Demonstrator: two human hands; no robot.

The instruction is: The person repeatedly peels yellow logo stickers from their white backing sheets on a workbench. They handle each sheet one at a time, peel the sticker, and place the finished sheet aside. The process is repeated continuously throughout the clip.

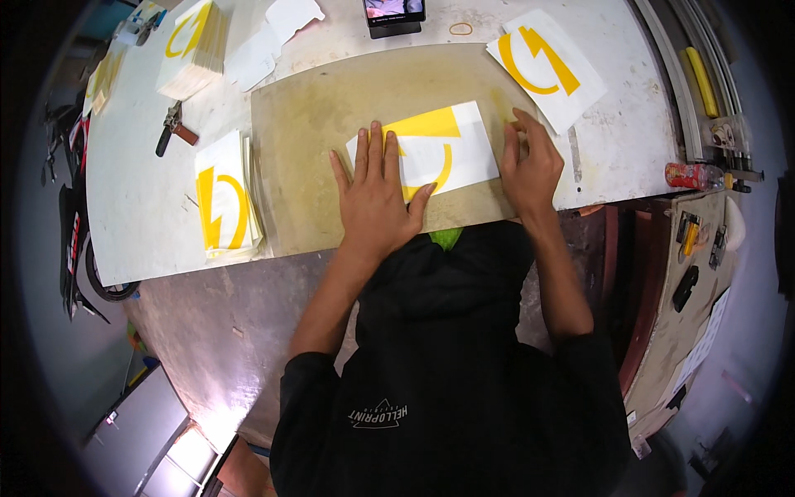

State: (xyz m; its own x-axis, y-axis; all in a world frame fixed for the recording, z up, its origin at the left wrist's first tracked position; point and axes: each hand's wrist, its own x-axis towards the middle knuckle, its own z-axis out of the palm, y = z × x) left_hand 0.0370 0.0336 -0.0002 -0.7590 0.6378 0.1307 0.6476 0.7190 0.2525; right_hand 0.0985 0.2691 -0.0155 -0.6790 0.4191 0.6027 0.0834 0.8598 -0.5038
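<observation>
A white paper piece with a bold yellow print [474, 137] lies slightly tilted on a worn tan board [306, 108] in front of me. My left hand [373, 195] rests flat across its left part, fingers spread, hiding some of the print. Just past its right edge is my right hand [532, 166], with loosely bent fingers and nothing visible in them. Beyond that hand, a small pile of similar printed papers [580, 54] lies at the far right. Another stack of them [224, 195] sits at the left, partly over the board's edge.
At the far left stands a taller stack of printed papers [195, 58], near loose white scraps [252, 54]. A dark tool with a brown part [175, 130] lies below it. A phone on a stand [395, 16] and a rubber band [460, 29] are at the back. Right: a red-labelled bottle [691, 176].
</observation>
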